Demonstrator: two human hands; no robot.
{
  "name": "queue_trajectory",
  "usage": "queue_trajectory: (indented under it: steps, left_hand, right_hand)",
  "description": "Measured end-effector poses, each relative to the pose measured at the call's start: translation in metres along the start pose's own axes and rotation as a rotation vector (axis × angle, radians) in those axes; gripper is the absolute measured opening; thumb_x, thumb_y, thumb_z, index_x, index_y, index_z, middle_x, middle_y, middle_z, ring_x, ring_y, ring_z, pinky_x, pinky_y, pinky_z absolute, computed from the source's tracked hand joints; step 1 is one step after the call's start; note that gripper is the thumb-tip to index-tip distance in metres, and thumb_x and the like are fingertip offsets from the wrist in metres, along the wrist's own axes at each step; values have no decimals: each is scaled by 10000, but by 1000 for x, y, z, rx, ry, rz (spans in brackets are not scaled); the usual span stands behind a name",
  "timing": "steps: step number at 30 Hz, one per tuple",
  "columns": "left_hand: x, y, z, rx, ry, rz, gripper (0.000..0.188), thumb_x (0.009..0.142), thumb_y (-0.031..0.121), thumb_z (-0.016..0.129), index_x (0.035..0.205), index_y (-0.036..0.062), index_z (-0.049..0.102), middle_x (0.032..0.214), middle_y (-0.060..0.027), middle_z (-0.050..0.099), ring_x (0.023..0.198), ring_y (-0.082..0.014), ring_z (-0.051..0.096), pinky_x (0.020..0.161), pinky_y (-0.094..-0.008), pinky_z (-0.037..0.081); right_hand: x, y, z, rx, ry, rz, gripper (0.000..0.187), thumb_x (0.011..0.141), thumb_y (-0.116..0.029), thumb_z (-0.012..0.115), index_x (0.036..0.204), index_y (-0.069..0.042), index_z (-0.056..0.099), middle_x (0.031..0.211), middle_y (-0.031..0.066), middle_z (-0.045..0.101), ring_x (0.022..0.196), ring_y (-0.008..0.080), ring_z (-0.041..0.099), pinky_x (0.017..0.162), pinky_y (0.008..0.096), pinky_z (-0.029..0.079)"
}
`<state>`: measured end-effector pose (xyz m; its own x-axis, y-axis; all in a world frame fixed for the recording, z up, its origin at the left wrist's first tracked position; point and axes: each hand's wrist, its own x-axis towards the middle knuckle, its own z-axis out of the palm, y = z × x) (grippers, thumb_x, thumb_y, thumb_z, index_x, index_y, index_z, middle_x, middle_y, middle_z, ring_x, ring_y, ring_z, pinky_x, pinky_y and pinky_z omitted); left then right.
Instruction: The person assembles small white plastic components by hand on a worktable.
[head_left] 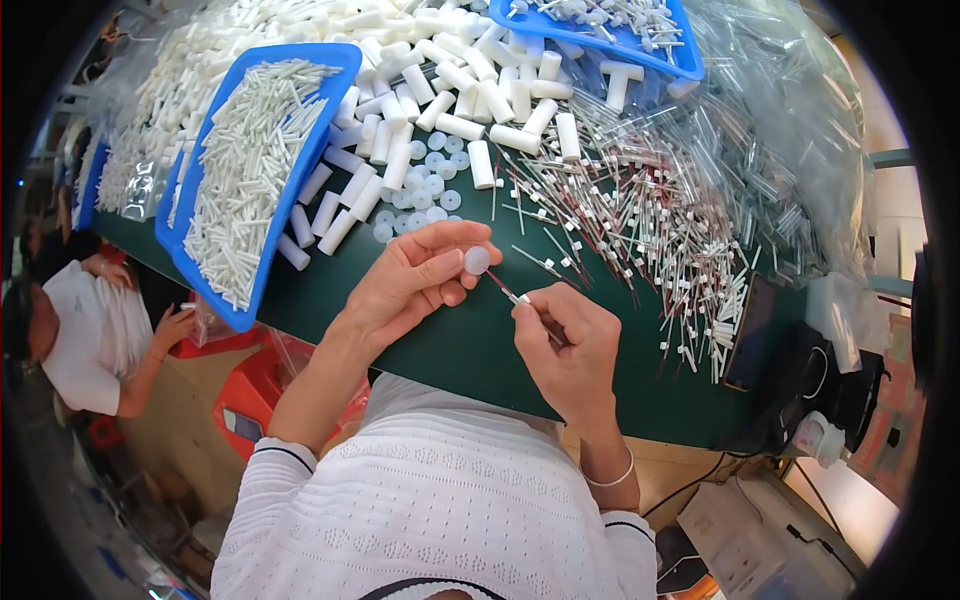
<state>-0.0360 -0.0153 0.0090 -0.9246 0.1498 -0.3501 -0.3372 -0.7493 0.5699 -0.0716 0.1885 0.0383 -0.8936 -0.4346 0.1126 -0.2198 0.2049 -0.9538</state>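
Observation:
Between the thumb and fingers of my left hand is a small translucent white disc, held up above the green table. My right hand pinches a thin wire lead with a small white connector. The lead's dark red end points at the disc and reaches its edge; whether it passes into the disc I cannot tell. More such discs lie loose just beyond my left hand. A heap of similar wire leads with white connectors spreads beyond my right hand.
A blue tray of thin white tubes stands at left. White cylinders pile up behind the discs. Another blue tray with white parts sits at the far right, near clear plastic bags. A person in white sits at left.

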Motion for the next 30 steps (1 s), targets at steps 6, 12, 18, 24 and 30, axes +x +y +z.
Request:
queue_trajectory:
  steps: [6, 12, 18, 24, 30]
  left_hand:
    - [-1, 3, 4, 123, -30, 22, 204, 905, 61, 652, 1102, 8, 644, 1105, -154, 673, 805, -96, 628, 665, -196, 528]
    - [-3, 3, 8, 309, -46, 103, 186, 872, 23, 662, 1058, 9, 656, 1052, -135, 696, 814, -90, 619, 689, -212, 508]
    - [-5, 1, 11, 465, 8, 136, 209, 859, 19, 676, 1067, 8, 655, 1054, -121, 695, 844, -87, 624, 724, -212, 511]
    - [-6, -12, 14, 382, -36, 126, 227, 858, 5, 678, 1083, 8, 647, 1059, -109, 690, 915, -106, 644, 827, -230, 524]
    - [-7, -35, 6, 313, -103, 325, 237, 854, -11, 684, 1088, -8, 645, 1167, -121, 608, 1028, -165, 615, 929, -291, 493]
  right_hand:
    - [-2, 1, 0, -19, -23, 10, 52, 800, 10, 651, 769, 8, 609, 644, 55, 562, 477, 109, 469, 443, 252, 362]
    - [-3, -4, -4, -58, -29, 4, 49, 791, 6, 652, 765, 4, 611, 644, 60, 561, 475, 123, 493, 449, 259, 389]
    - [-4, -3, -6, -89, -49, -29, 42, 797, 3, 646, 768, -4, 617, 653, 64, 568, 479, 133, 507, 455, 264, 403]
    - [-5, 6, 4, -98, -41, -110, 49, 876, -55, 649, 898, -19, 625, 720, 90, 587, 548, 227, 542, 511, 297, 440]
    - [-8, 20, 14, -109, 2, -198, 103, 927, -116, 627, 965, -20, 622, 722, 87, 585, 569, 218, 561, 521, 291, 441]
